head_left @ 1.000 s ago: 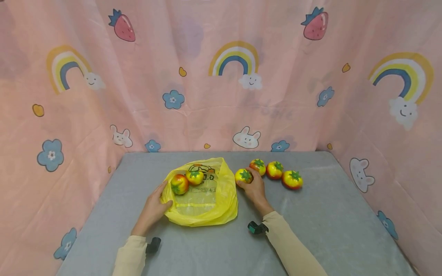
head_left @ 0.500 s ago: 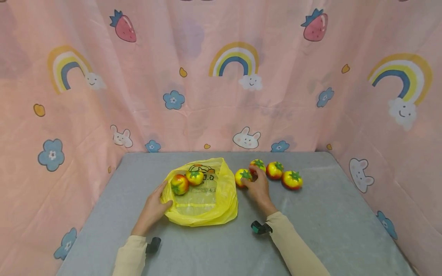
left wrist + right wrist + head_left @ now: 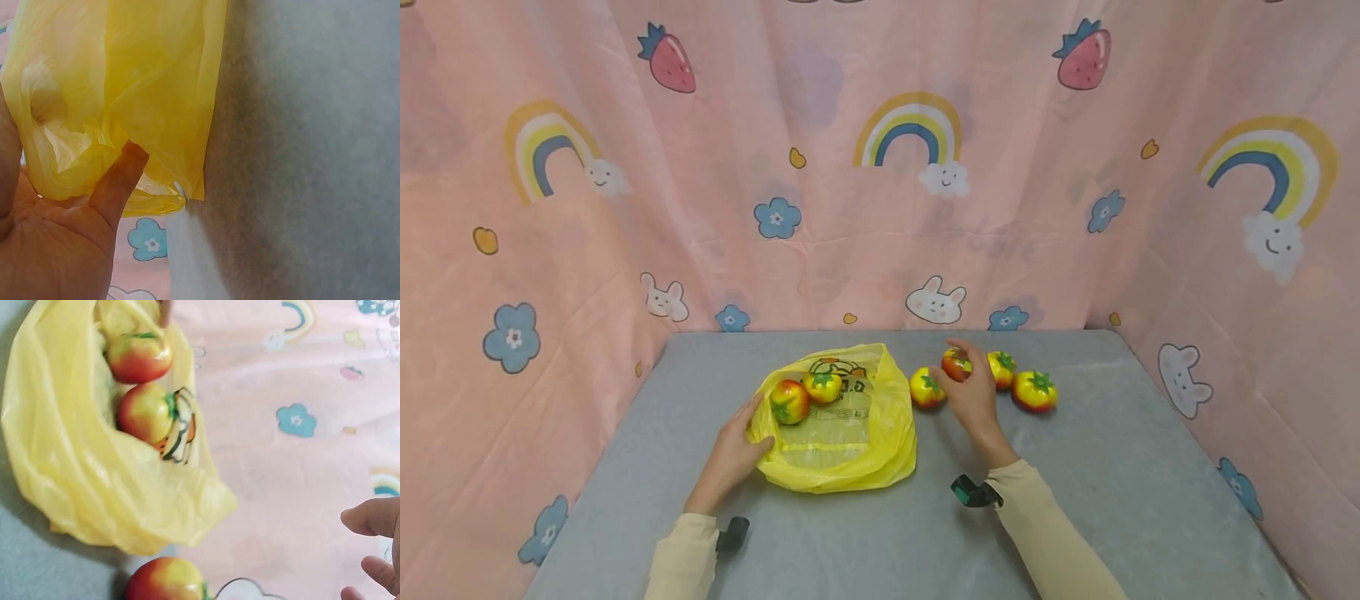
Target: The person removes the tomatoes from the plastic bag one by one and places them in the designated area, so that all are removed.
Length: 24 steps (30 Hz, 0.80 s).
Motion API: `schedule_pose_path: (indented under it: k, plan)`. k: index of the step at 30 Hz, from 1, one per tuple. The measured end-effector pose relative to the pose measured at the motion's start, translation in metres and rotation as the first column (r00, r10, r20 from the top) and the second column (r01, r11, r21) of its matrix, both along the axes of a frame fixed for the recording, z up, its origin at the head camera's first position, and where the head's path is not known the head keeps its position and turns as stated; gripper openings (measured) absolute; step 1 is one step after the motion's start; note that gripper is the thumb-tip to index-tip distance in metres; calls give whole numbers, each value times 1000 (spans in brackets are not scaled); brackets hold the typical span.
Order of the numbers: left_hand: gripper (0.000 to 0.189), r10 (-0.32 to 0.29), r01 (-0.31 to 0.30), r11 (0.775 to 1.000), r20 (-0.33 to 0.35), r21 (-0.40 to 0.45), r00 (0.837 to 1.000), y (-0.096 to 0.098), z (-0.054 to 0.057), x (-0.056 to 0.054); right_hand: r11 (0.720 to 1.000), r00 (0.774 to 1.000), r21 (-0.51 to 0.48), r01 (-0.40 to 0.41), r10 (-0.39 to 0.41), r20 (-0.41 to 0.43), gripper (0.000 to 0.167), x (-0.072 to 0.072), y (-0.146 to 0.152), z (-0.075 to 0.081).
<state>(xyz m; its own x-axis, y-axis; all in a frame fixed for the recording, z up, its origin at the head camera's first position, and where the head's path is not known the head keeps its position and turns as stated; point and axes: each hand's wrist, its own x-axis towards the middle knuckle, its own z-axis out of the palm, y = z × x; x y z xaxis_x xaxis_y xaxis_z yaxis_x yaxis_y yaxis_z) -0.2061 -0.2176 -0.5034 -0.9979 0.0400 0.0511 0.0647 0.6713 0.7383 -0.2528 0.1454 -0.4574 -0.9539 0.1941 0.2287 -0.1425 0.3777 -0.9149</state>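
Note:
A yellow plastic bag (image 3: 887, 442) lies with its mouth open, two yellow-red tomatoes (image 3: 790, 402) inside. My left hand (image 3: 735, 446) holds its left side; in the left wrist view the thumb (image 3: 122, 181) lies against the plastic. To the right of the bag, my right hand (image 3: 977, 396) is over a row of tomatoes, thumb and forefinger spread around a reddish tomato (image 3: 956, 364). In the right wrist view the right fingers (image 3: 372, 517) stand apart, with no tomato between them. Another tomato (image 3: 925, 390) sits beside the bag, just left of the right thumb.
Two more tomatoes, one partly behind the right hand (image 3: 1002, 369) and one farther right (image 3: 1035, 392), rest on the grey tabletop (image 3: 1120, 467). A pink patterned curtain (image 3: 880, 250) hangs behind the table and along both sides.
My right hand has moved right, from the tomato beside the bag to the one behind it. That second tomato now shows more red. The left hand and bag have kept still.

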Motion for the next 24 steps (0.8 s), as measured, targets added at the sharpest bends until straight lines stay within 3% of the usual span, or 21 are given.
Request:
schedule_pose_path:
  k: [8, 14, 24]
  plan:
    - [76, 7, -7, 1000, 20, -5, 1000, 0, 1, 0, 997, 994, -5, -80, 80, -70, 52, 18, -13, 24]
    - [76, 8, -8, 1000, 3, -10, 1000, 0, 1, 2, 983, 975, -32, -181, 175, -136, 52, 28, -30, 27]
    - [76, 8, -8, 1000, 6, -13, 1000, 1, 0, 2, 939, 936, -79, -336, 323, -136, 53, 41, -55, 30]
